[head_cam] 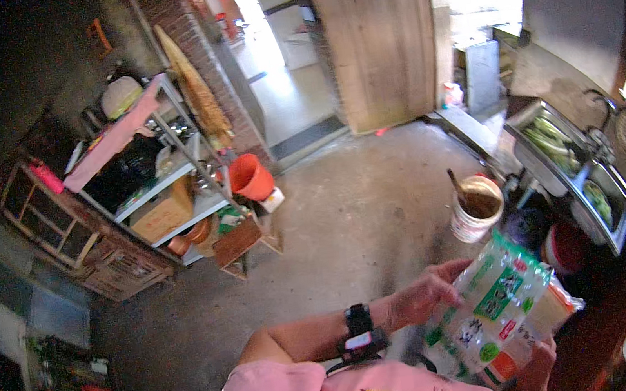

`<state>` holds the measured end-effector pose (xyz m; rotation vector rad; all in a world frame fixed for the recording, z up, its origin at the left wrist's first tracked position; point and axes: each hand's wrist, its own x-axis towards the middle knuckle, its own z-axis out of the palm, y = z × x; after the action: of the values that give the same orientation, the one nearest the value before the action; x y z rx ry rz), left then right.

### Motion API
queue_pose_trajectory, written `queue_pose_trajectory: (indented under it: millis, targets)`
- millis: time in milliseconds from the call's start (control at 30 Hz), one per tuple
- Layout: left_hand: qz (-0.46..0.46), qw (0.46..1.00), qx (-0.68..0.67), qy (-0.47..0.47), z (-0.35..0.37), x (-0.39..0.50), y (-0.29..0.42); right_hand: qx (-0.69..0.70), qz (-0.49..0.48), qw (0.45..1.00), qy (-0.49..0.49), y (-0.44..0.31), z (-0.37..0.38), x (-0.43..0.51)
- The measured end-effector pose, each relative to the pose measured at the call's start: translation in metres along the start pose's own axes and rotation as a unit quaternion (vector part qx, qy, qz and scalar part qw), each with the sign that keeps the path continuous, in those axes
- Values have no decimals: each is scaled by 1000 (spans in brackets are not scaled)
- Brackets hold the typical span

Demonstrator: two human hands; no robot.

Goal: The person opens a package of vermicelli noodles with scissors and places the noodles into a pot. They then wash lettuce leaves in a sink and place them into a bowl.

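My left hand point(430, 294), with a black strap and device at the wrist, grips the upper left edge of a clear plastic food packet point(495, 299) printed in green and red. The packet bears writing, and its contents look pale. My right hand point(540, 364) holds its lower right edge, with the fingers partly hidden. Against the packet's right side lies a second plastic-wrapped pack point(553, 309), beige with an orange edge, mostly covered. Both hands are in front of my pink shirt, close to a dark reddish counter edge point(611, 343).
A steel double sink point(568, 171) holding green vegetables point(552, 143) stands at right. Below it sits a white bucket point(475, 210) with a handle sticking out. At left are a metal shelf rack point(170, 190), an orange bucket point(250, 177) and a small wooden stool point(242, 243). A wooden door point(379, 44) stands beside the doorway.
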<state>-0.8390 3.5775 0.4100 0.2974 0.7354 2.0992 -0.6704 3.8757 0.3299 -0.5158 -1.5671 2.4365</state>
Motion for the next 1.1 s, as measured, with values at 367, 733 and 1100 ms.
queue_pose_trajectory:
  millis: [367,733,1100]
  targets:
    - [95,959,135,232,-99,-114,76,81,204,940,-263,66,236,102]
    - [67,990,88,86,-239,-211,179,-65,252,908,-329,134,412,152]
    - [208,935,58,282,-308,-294,277,-207,350,784,-469,188,606,206]
